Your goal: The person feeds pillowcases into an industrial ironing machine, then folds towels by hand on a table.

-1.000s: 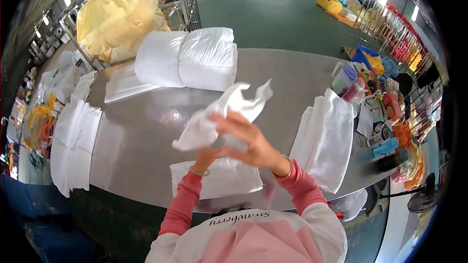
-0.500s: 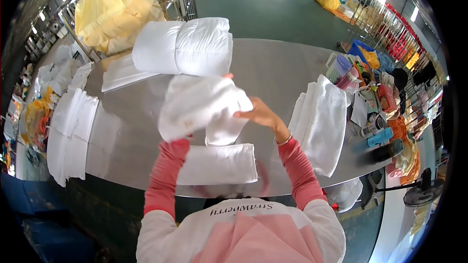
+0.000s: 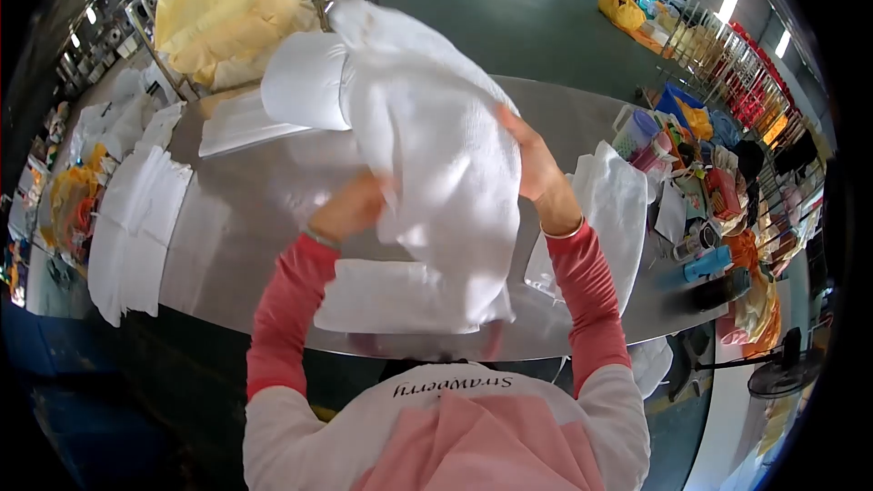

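A white towel (image 3: 436, 136) hangs raised and loosely spread between my hands, its lower end reaching over a folded white cloth (image 3: 377, 295) at the table's near edge. My right hand (image 3: 536, 164) grips the towel's right side, some fingers hidden behind it. At the left edge, my left hand (image 3: 350, 206) is curled closed against the fabric and blurred by motion. Behind the towel lies a thick white roll (image 3: 305, 82), partly covered from view. More folded white cloths (image 3: 605, 209) lie beside my right forearm.
The metal table (image 3: 236, 245) carries a stack of white cloths (image 3: 136, 227) at left and a flat white piece (image 3: 241, 123) under the roll. Bottles, including a blue one (image 3: 707, 264), and clutter crowd the right end. A fan (image 3: 787, 368) stands lower right; a yellow bundle (image 3: 232, 18) is beyond.
The bunched towel has been lifted and opened out, now covering the right part of the roll. My left hand has come out from beneath it to its left edge; my right hand has moved right.
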A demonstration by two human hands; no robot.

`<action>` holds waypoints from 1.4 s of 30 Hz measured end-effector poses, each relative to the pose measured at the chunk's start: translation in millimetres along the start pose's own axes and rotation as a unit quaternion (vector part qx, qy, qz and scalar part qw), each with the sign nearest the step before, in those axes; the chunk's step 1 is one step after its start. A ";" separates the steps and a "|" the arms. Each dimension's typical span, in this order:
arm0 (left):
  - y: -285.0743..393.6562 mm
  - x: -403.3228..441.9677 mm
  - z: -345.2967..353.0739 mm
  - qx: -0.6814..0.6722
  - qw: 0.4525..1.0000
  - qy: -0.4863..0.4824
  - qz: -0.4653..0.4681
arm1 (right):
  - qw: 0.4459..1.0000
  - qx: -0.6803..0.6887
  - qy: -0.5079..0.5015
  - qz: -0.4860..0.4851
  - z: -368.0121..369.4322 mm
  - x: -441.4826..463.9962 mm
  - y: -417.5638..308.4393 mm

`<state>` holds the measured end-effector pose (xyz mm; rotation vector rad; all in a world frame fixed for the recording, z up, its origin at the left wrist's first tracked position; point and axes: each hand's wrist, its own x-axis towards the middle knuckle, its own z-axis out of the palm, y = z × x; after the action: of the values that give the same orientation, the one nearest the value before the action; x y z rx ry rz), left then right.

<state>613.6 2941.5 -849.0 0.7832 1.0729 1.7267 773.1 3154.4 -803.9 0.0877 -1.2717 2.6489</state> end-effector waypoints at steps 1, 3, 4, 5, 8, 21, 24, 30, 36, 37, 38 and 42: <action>-3.8 -3.9 -1.8 0.126 0.990 -0.021 -0.053 | 1.000 0.010 0.025 -0.010 2.3 -4.2 2.4; -9.0 -13.1 -45.5 0.380 0.911 0.001 0.158 | 0.997 0.004 0.056 0.054 -19.5 -18.5 5.7; -3.4 -18.3 -51.6 0.333 0.930 0.022 0.152 | 0.993 0.002 0.071 0.091 -36.0 -28.6 7.8; 2.1 -23.7 -57.7 0.284 0.946 0.043 0.148 | 0.991 -0.044 0.072 0.100 -55.7 -39.3 8.5; 45.1 -32.7 -48.7 -0.116 0.985 0.113 -0.058 | 0.987 -0.104 0.059 0.105 -93.7 -60.6 1.7; 87.7 -59.7 -102.3 0.085 0.982 0.164 -0.032 | 0.907 -0.371 0.153 -0.128 -46.7 -92.2 -4.3; 88.7 -26.5 -82.0 0.072 0.989 0.128 0.006 | 0.872 -0.394 0.202 -0.208 -86.4 -58.8 24.9; 80.7 -1.3 -90.4 0.174 0.981 0.062 0.055 | 0.978 0.107 0.169 0.065 -63.2 -48.2 36.2; 116.5 -35.7 -57.5 0.383 0.904 0.183 0.054 | 0.864 -0.304 0.279 -0.288 -60.8 -66.2 25.9; 117.4 -35.2 -54.1 0.385 0.903 0.178 0.066 | 0.839 -0.333 0.292 -0.315 -52.4 -63.4 20.3; 118.3 -32.4 -49.6 0.388 0.902 0.174 0.078 | 0.812 -0.362 0.303 -0.343 -44.2 -54.7 14.3; 95.8 14.7 -99.6 0.418 0.895 0.117 0.101 | 0.840 -0.326 0.272 -0.337 -94.8 -20.1 8.8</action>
<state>487.7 2905.3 -802.8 1.2602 2.0175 1.5165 794.1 3219.7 -872.9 -0.2570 -1.4817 1.4115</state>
